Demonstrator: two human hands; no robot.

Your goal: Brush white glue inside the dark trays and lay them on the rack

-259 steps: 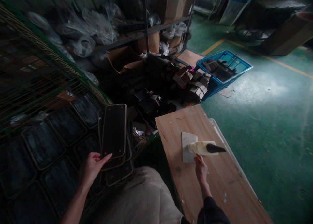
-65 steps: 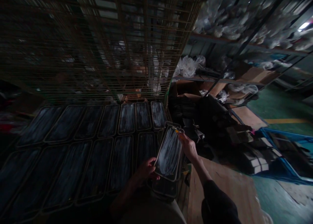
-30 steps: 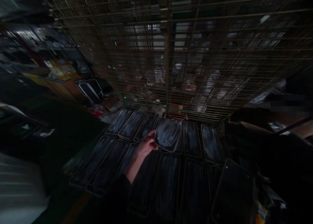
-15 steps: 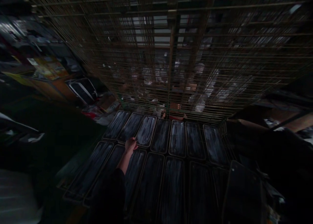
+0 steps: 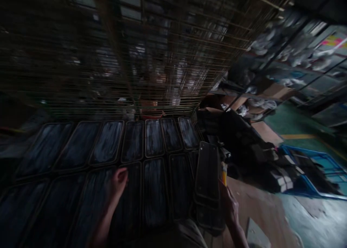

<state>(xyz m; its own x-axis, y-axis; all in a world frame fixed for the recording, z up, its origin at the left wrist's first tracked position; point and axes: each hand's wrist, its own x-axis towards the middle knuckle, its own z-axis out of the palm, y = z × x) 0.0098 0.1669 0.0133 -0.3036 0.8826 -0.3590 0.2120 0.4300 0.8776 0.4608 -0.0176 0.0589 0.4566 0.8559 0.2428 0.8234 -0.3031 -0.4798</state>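
Several dark rectangular panels with pale rims and white-streaked faces (image 5: 107,143) lie side by side in two rows on a wire shelf. My left hand (image 5: 119,181) hovers just above the near row with its fingers loosely bent and nothing in it. My right hand (image 5: 230,204) grips a small stack of the same dark panels (image 5: 207,175), held on edge by my lap with the plain backs facing me. A yellow-handled tool (image 5: 223,176) sticks up from the same hand. The picture is smeared by motion.
Tiers of wire racking (image 5: 162,60) rise close behind the panel rows. A wooden board (image 5: 257,212) lies at the lower right, with a heap of dark parts (image 5: 244,143) beyond it. A blue crate (image 5: 320,172) stands on the green floor. Shelves with cardboard boxes (image 5: 271,92) stand at the right.
My left hand laid a streaked panel into the far row and has drawn back toward me with nothing in it. The view swung right, bringing my right hand and its stack into sight.
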